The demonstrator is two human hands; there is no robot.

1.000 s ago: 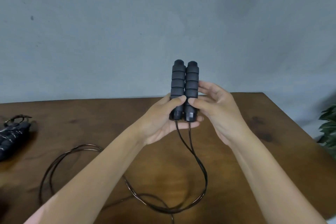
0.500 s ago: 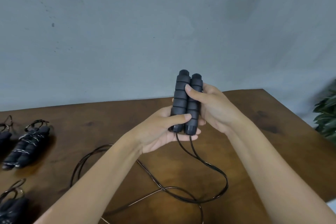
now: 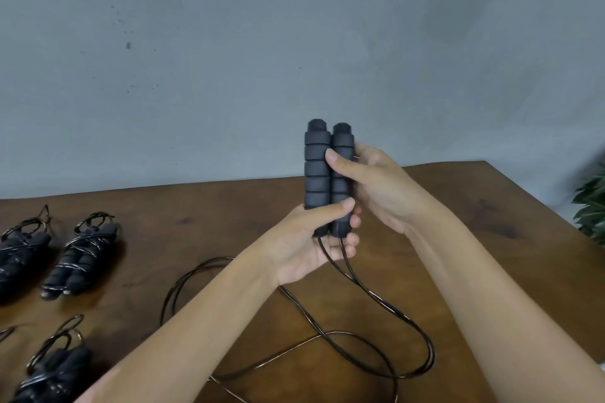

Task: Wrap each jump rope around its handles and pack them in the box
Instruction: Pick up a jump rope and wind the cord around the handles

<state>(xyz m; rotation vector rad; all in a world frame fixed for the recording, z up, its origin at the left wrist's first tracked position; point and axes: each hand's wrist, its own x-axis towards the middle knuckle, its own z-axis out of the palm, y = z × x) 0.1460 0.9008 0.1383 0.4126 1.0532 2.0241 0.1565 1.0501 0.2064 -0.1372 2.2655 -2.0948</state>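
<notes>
- The two black handles (image 3: 329,175) were held upright, side by side, above the wooden table (image 3: 458,239).
- Their lower ends were gripped by the left hand (image 3: 314,242), the upper parts by the right hand (image 3: 376,186) (thumb laid across the front).
- The unwound rope (image 3: 360,337) was left hanging from the handles, looped on the table.
- Wrapped rope bundles (image 3: 82,258) were laid at the left edge; plant leaves (image 3: 592,203) were seen at the right.

Two black ribbed foam handles (image 3: 329,173) are held upright, side by side, above the table; their dark rope (image 3: 386,330) trails loose. Three wrapped ropes (image 3: 80,260) lie left.
</notes>
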